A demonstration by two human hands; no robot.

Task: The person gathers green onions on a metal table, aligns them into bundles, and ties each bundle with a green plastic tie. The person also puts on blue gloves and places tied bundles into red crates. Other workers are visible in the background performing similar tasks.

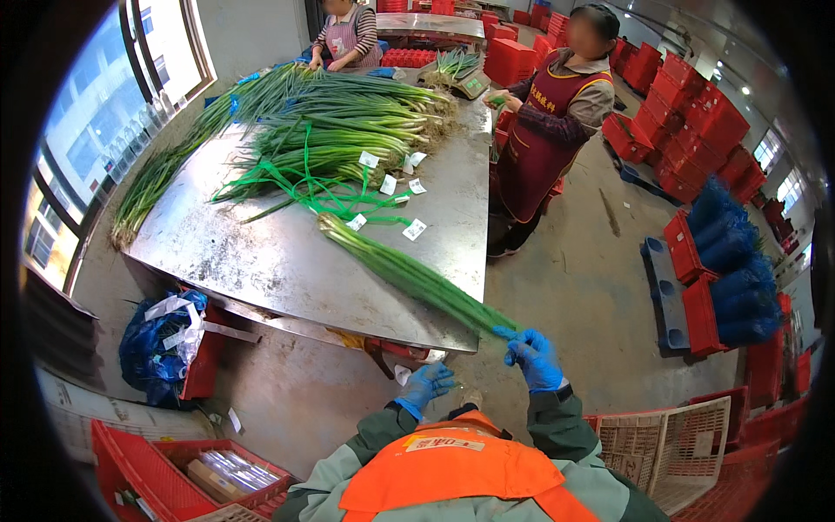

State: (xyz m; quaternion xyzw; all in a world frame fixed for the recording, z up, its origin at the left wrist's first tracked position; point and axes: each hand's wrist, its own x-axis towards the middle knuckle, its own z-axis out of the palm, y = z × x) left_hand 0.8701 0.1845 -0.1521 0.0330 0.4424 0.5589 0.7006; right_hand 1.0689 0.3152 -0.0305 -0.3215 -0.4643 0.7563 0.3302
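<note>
My right hand, in a blue glove, grips the leafy end of a bunch of green onions. The bunch lies slantwise over the metal table, its white ends on the tabletop and its leaf tips past the near right corner. Near the table's front edge, my left hand, also gloved in blue, has its fingers extended and holds nothing that I can see. Green plastic ties with white tags lie beyond the bunch's white ends. Behind them is a large pile of green onions with roots facing right.
A co-worker in a dark red apron stands at the table's right side, another person at its far end. A scale holds more green onions. Red crates with blue net bags stand right; a blue bag lies lower left.
</note>
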